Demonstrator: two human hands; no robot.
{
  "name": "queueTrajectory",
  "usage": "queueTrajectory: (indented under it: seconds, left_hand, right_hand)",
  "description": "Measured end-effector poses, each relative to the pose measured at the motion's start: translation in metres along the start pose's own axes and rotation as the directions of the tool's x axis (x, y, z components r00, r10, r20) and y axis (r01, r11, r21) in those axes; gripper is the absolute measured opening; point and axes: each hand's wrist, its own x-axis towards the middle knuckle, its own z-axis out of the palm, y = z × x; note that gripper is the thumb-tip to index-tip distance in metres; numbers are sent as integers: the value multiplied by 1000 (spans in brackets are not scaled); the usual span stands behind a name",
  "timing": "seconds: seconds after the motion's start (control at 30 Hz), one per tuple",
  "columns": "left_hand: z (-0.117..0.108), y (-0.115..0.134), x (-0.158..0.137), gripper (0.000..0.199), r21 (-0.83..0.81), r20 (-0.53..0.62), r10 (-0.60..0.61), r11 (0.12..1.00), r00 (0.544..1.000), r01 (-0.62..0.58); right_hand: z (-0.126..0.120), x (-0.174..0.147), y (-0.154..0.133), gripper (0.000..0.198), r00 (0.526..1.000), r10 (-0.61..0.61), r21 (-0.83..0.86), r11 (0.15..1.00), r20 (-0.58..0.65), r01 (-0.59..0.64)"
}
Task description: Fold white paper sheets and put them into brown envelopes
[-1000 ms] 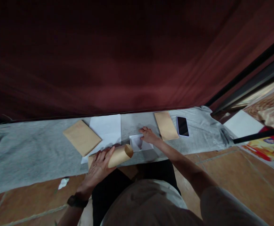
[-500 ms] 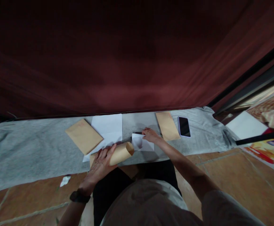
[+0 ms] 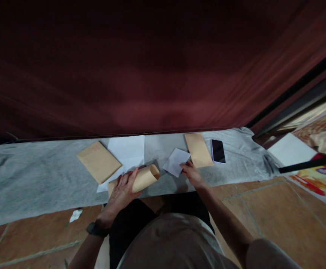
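My left hand (image 3: 123, 191) lies with its fingers spread over a brown paper envelope (image 3: 144, 179) at the near edge of the bench, pressing it down. The envelope's right end curls up into an open tube. Between the fingers and thumb of my right hand (image 3: 190, 172) is the right edge of a folded white paper (image 3: 175, 162), held at an angle over the grey cloth. Partly beneath the left-hand envelope is a larger creased white sheet (image 3: 128, 149). Another brown envelope (image 3: 99, 161) overlaps that sheet on the left. One more flat brown envelope (image 3: 199, 150) lies beyond my right hand.
A phone (image 3: 218, 151) with a pale purple edge lies right of the far envelope. Grey cloth (image 3: 39, 179) covers the narrow bench, and a dark red fabric wall (image 3: 163, 86) rises behind it. A white scrap (image 3: 76, 215) lies on the tiled floor (image 3: 275, 209).
My right hand has moved right and toward me with the folded white paper, which has turned from lying square to a tilted angle. My left hand stays on the curled envelope.
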Motion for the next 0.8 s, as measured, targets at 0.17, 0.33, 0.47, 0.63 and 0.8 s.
queueTrajectory:
  seconds: [0.17,0.33,0.47,0.63,0.8]
  left_hand:
    - [1,0,-1,103,-6,17,10,1000,1000,-10]
    - [3,1,-1,105,-13,15,4,1000,1000,-4]
    - [3,3,-3,109,-10,-2,-18,1000,1000,18]
    - [5,6,-3,111,0,-58,-37,999,998,37]
    - [11,14,0,112,45,-121,-34,998,992,40]
  right_hand:
    - [-7,7,-4,42,994,107,29,994,-35,-106]
    - [-3,22,-9,35,989,116,41,993,-95,-112]
    - [5,18,-10,38,994,73,104,993,-85,-64]
    - [23,-10,-17,35,996,-74,334,939,-41,84]
    - [54,-37,-13,28,994,-97,418,901,-54,111]
